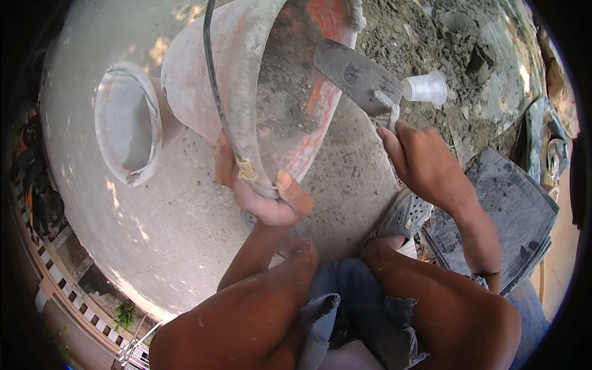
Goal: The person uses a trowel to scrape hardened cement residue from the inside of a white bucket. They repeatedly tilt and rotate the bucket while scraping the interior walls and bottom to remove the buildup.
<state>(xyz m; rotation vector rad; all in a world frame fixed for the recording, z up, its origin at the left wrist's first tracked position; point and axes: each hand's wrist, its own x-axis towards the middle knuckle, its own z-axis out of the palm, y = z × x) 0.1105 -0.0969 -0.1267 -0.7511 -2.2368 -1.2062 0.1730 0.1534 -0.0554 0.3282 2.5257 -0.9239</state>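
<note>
My left hand [268, 196] grips the rim of a large, mortar-crusted bucket [240, 88], which lies tipped with its mouth towards the right. A black cord-like handle [213, 78], wrapped at its end with yellowish material, runs past the fingers. In my right hand [428, 162] is the handle of a trowel [358, 76], whose flat grey blade reaches across the bucket's mouth edge. Grey residue and orange-red patches show on the bucket's inner wall. Just right of the blade, a translucent plastic cup [425, 88] lies on its side on wet mortar [462, 51].
A smaller whitish bucket [127, 125] with a wire handle stands at left on the concrete ground [185, 240]. Dark, dusty sheets [504, 217] lie at right, near my shoe [407, 215]. Crumpled plastic [548, 138] is at the far right; a plant [125, 317] is at lower left.
</note>
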